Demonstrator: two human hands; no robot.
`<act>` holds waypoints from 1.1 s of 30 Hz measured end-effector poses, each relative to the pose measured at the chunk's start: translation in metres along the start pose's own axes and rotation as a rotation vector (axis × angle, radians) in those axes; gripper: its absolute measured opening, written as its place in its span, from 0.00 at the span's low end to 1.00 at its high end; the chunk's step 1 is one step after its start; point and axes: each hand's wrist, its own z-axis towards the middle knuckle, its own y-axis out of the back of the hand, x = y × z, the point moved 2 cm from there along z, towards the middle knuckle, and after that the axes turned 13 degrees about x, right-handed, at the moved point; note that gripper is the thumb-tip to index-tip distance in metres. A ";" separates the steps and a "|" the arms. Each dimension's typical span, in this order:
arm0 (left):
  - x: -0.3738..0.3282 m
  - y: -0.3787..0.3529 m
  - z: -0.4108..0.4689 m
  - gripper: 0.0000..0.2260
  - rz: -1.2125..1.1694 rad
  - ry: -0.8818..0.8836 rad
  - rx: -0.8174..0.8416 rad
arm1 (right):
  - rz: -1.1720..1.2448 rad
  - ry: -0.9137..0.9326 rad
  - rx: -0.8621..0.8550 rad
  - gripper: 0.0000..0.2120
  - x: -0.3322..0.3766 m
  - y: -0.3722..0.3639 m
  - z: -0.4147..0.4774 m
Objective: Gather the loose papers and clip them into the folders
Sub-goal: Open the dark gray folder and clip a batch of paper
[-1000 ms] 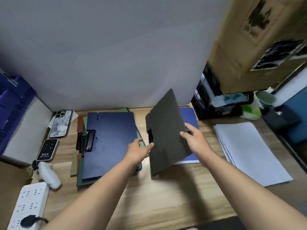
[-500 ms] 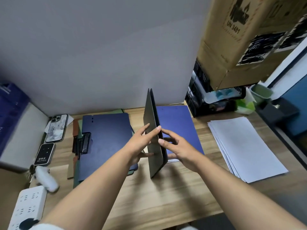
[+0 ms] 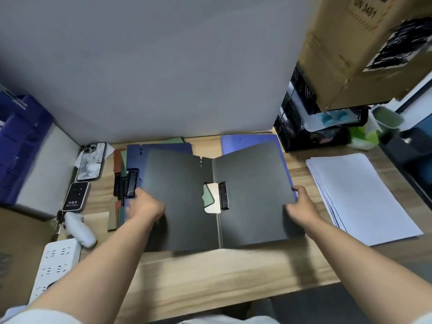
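Head view: each hand, left (image 3: 146, 205) and right (image 3: 301, 206), grips one open black folder (image 3: 245, 195); perhaps four folders stacked (image 3: 131, 160).

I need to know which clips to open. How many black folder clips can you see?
2. One clip sits by the spine of the open dark folder; another clip is on the folder stack at left, by the left hand. Covered folders may hide more.

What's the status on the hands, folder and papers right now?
Left hand and right hand grip the dark folder, spread open flat. Clip empty. Paper stack untouched, right. Nothing blocking.
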 end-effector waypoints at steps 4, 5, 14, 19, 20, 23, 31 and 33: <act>-0.035 -0.042 -0.012 0.35 0.057 -0.237 -0.031 | -0.108 0.028 0.005 0.34 -0.008 -0.002 -0.002; -0.047 -0.052 -0.018 0.32 0.042 -0.326 -0.007 | -0.118 0.043 0.026 0.35 -0.008 -0.004 -0.003; -0.184 -0.214 -0.106 0.15 0.085 -0.824 0.567 | -0.068 0.021 -0.111 0.25 -0.074 0.114 0.019; -0.233 -0.318 -0.129 0.23 0.366 -0.868 0.586 | -0.104 -0.106 -0.243 0.26 -0.140 0.216 0.049; -0.240 -0.340 -0.131 0.24 0.403 -0.863 0.573 | -0.116 -0.130 -0.237 0.27 -0.153 0.236 0.055; -0.249 -0.379 -0.136 0.24 0.449 -0.838 0.522 | -0.135 -0.116 -0.159 0.28 -0.179 0.275 0.075; -0.258 -0.412 -0.148 0.28 0.688 -0.672 0.446 | -0.034 -0.045 -0.068 0.10 -0.192 0.303 0.107; -0.263 -0.415 -0.151 0.31 0.753 -0.644 0.436 | 0.022 -0.055 -0.041 0.14 -0.194 0.309 0.111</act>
